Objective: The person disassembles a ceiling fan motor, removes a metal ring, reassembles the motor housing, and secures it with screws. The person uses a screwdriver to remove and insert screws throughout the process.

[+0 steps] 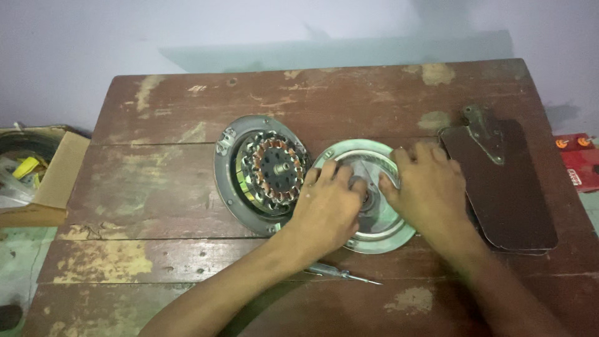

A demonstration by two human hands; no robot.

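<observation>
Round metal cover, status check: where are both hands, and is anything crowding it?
Left hand and right hand both flat on round metal cover, fingers at its hub. Motor housing overlaps its left edge. Screwdriver just below; brown blades to the right.

We find bare room along the worn brown wooden desk (324,93) at its far edge and left side. The round grey motor housing with copper windings (259,171) and dark brown fan blades (505,187) (stacked) hem in the middle.

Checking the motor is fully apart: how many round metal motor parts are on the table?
2: the stator housing left of the hands, and the cover plate under both hands.
</observation>
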